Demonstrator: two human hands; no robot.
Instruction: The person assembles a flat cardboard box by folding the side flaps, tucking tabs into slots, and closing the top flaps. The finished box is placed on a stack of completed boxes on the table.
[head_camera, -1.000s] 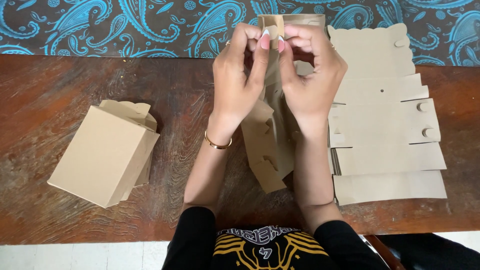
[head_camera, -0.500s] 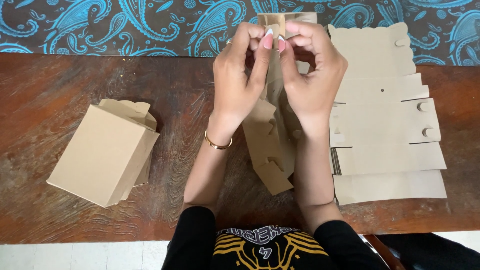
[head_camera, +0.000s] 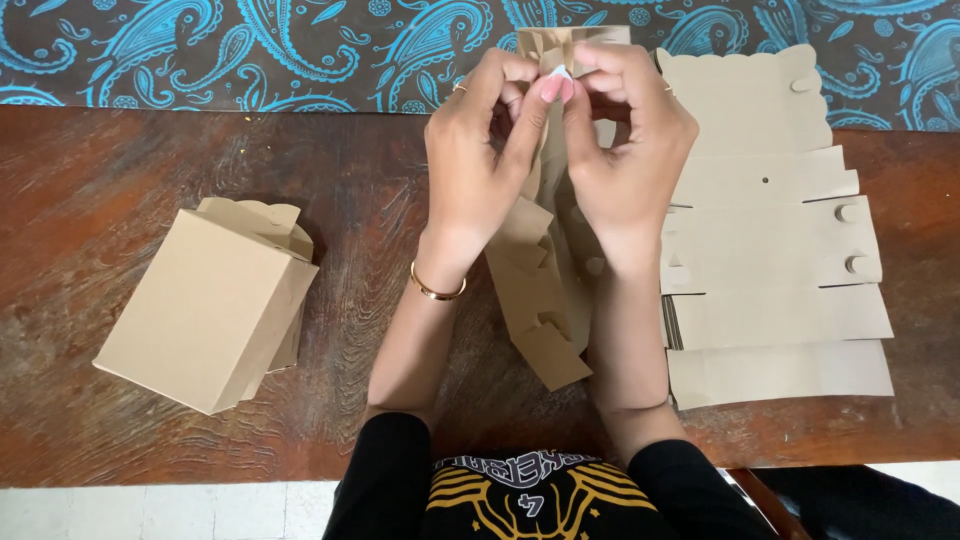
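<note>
the dark wooden table (head_camera: 120, 170) fills most of the view, its far edge running under a cloth with a blue paisley pattern (head_camera: 250, 50). since a second ago the table, the cloth and everything lying on them have kept their places — the only change is in the middle, between the hands.

on the right lies a stack of flat tan cardboard blanks (head_camera: 770, 260), fanned a little so that several edges show, with scalloped tops and small round tabs on the right side. it has not shifted. on the left sits a folded tan cardboard box (head_camera: 205, 310), closed, lying tilted on the wood, well apart from the hands and in the same spot as before.

in the centre the person holds a partly folded cardboard piece (head_camera: 540, 300) upright above the table, just left of the stack. its lower end now hangs a little lower and nearer the body than a second ago, and its flaps show more plainly below the wrists.

the left hand (head_camera: 475, 150) and the right hand (head_camera: 625, 150) are both raised at the top of the piece, fingers curled narrow and pinched together on its upper edge, thumbs pressed side by side. a half second ago the grip looked the same; the hands have barely moved. a thin gold bangle (head_camera: 437, 290) circles the left wrist. black sleeves show at the bottom edge.
</note>
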